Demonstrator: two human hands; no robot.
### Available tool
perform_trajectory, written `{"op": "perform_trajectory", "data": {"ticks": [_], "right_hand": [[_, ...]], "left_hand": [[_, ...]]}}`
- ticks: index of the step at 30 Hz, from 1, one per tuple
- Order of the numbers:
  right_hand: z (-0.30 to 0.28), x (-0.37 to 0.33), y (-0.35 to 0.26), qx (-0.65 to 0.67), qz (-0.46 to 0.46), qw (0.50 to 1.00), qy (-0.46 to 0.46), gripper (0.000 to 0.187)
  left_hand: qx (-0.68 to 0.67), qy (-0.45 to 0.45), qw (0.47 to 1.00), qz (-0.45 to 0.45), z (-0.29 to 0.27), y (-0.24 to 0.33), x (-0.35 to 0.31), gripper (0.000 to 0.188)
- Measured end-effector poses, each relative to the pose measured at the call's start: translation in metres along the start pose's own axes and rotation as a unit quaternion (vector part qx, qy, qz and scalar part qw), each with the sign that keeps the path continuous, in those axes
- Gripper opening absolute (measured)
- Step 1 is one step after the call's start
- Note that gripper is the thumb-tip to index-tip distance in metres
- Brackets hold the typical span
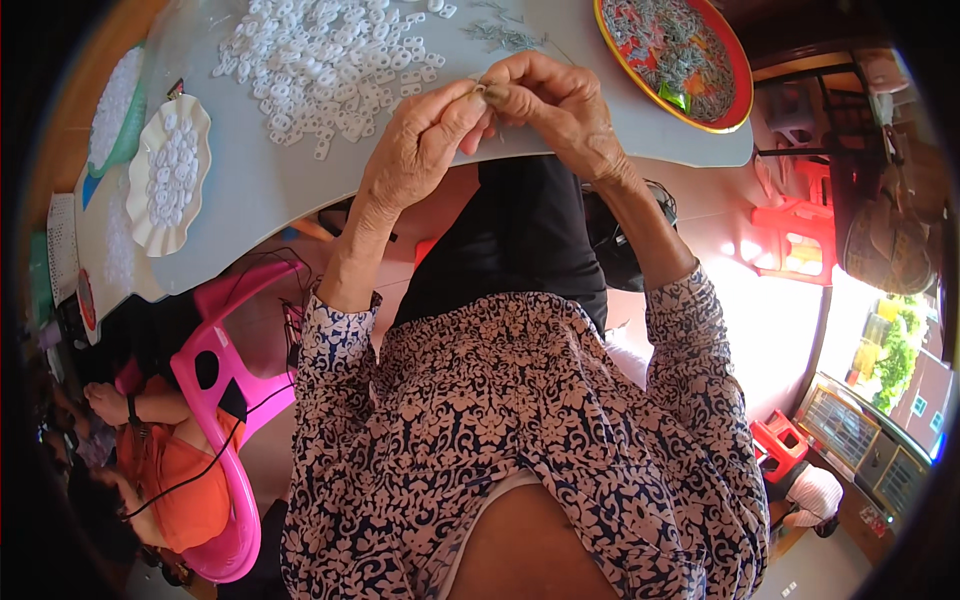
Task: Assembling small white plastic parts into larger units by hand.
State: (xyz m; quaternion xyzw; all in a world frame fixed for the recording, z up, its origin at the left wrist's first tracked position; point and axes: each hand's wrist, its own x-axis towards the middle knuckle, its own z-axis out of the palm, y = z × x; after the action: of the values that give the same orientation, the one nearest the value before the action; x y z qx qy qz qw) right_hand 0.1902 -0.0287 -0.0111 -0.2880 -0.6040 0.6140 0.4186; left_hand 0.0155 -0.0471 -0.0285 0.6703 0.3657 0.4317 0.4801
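Note:
Over the near edge of a grey table (pixel 240 215), my left hand (pixel 422 142) and my right hand (pixel 565 112) meet, thumbs and forefingers pinched together. Whatever small piece is between the fingertips is mostly covered by them, and I cannot make out what it is. Just beyond my left hand spreads a pile of small white plastic pieces with holes (pixel 320 65). Thin silvery metal pieces (pixel 500 38) lie loose past my fingertips. To the right of my right hand, a round red tray with a yellow rim (pixel 738 108) holds many more metal pieces and a small green packet (pixel 676 96).
A scalloped cream dish (pixel 158 240) of white pieces stands at the left, beside a green basket (pixel 133 105) of similar pieces. A person in orange (pixel 190 480) sits on a pink chair (pixel 240 510) at lower left. Red stools (pixel 795 235) stand on the right.

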Motion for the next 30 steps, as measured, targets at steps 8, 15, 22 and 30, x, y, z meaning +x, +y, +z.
{"op": "perform_trajectory", "data": {"ticks": [8,15,22,30], "right_hand": [[-0.004,0.0,0.012,0.017,-0.006,0.999,0.048,0.01],[-0.005,0.0,0.012,0.048,0.006,0.998,0.042,0.01],[-0.006,-0.003,0.008,0.041,0.018,0.998,0.042,0.01],[-0.004,-0.001,0.012,0.076,0.009,0.996,0.039,0.011]], "left_hand": [[0.17,0.058,0.982,0.059,-0.029,0.023,0.011,0.013],[0.477,0.063,0.851,0.208,-0.096,-0.006,0.084,0.017],[0.554,-0.053,0.819,0.139,-0.097,-0.037,0.113,0.016],[0.338,0.039,0.94,0.003,-0.092,-0.018,0.094,0.015]]}}
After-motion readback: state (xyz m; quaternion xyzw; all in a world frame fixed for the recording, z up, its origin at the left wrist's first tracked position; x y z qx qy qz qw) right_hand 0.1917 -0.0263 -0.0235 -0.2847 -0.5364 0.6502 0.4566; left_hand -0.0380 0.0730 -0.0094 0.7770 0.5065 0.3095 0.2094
